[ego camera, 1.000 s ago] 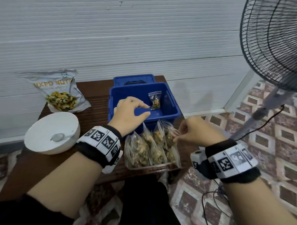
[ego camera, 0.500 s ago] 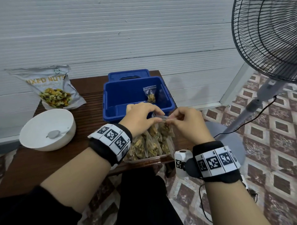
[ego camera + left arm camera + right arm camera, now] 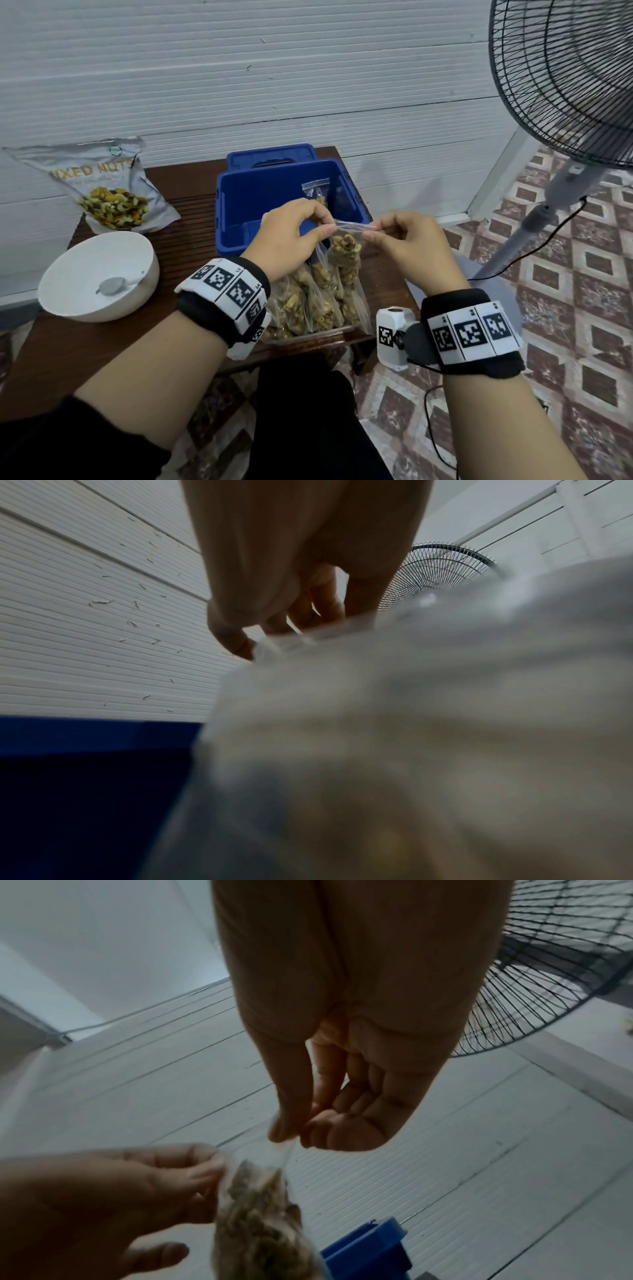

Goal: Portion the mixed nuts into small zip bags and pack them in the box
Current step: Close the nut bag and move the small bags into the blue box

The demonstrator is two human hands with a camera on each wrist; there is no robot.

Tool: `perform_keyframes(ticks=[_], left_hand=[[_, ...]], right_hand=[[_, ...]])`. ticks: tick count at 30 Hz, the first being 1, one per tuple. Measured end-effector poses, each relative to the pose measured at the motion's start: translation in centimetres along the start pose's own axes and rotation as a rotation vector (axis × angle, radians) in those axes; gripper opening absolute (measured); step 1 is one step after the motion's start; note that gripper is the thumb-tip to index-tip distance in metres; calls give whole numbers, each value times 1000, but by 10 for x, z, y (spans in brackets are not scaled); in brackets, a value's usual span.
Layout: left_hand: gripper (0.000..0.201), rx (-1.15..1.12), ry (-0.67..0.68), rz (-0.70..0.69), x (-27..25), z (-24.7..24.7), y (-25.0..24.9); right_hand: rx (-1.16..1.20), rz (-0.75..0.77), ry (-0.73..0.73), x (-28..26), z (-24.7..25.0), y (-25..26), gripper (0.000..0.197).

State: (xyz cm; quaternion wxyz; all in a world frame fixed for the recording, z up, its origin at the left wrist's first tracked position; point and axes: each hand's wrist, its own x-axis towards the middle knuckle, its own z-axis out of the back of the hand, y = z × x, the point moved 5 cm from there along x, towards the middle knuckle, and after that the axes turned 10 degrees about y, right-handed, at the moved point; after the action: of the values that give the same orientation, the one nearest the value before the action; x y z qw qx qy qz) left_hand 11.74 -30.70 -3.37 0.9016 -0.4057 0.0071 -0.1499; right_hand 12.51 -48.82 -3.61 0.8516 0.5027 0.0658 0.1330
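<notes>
- A person's left hand and right hand pinch opposite ends of the top strip of a small zip bag filled with mixed nuts, holding it up just in front of the blue box.
- From the right wrist, the thumb and forefinger of the right hand close on one top corner of the bag while the left hand grips the other — the remaining fingers are curled in.
- The left wrist view is largely filled by the blurred bag, its seal strip caught under the left fingertips.
- More filled bags stand packed together in a clear tray at the near edge of the dark wooden table, below the raised bag.
- One filled bag stands inside the open box, against its far wall; the box lid lies behind it.
- At left sit a white bowl holding a spoon and an opened "MIXED NUTS" pouch.
- A standing fan rises at right over the tiled floor.
</notes>
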Motion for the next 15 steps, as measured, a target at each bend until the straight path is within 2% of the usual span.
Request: perform_keyframes(ticks=[5, 10, 15], left_hand=[[2, -46, 41, -8, 0, 4, -3], [6, -47, 25, -79, -1, 4, -6], [4, -21, 17, -65, 0, 4, -8]], right_hand=[[-72, 35, -43, 3, 3, 1, 9], [-23, 68, -3, 5, 1, 3, 11], [22, 89, 39, 5, -2, 7, 7]])
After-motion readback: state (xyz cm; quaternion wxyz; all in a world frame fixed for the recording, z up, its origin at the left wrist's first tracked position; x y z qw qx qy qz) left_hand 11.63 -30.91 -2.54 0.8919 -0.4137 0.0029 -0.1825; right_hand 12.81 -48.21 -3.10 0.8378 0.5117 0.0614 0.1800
